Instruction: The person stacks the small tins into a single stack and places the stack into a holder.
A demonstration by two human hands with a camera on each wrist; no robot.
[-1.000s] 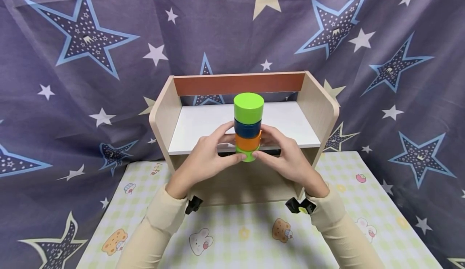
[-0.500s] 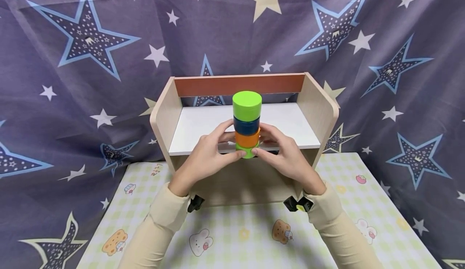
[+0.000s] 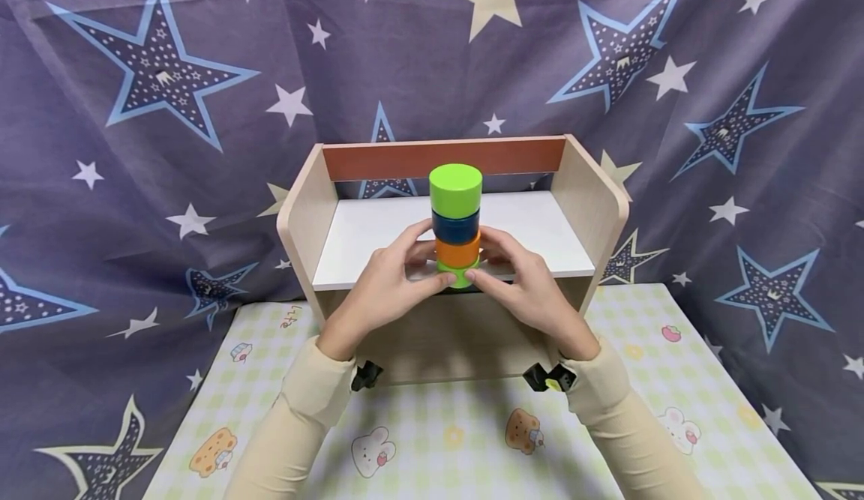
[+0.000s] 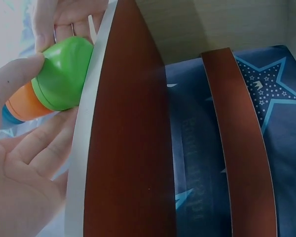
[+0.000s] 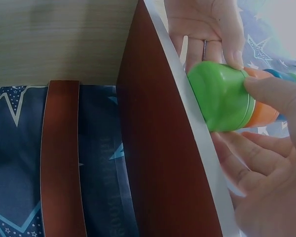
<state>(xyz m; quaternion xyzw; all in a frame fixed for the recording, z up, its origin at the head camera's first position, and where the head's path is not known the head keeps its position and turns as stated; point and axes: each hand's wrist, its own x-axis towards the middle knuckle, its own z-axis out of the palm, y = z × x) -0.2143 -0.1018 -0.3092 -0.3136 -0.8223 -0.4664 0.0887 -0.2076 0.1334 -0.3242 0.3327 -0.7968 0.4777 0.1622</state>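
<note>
A tall upright stack of colored cups (image 3: 457, 226) stands in the middle of the head view: bright green on top, then dark blue, orange and a small green one at the bottom. My left hand (image 3: 388, 282) grips its lower part from the left, thumb on the bottom green cup (image 4: 64, 74). From the other side my right hand (image 3: 533, 286) holds it the same way, thumb against the green cup, fingers behind. Both wrist views show the rounded green bottom by the front edge of the white shelf board (image 3: 378, 234); whether it touches the board I cannot tell.
The wooden shelf unit has side panels (image 3: 587, 185) and a reddish-brown back rail (image 3: 445, 157). It stands on a table with a checked, cartoon-printed cloth (image 3: 452, 440). A star-patterned curtain (image 3: 432, 50) hangs behind.
Both hands have shifted the cup stack slightly forward and a little left, so it sits higher in the head view against the shelf. The grip looks the same.
</note>
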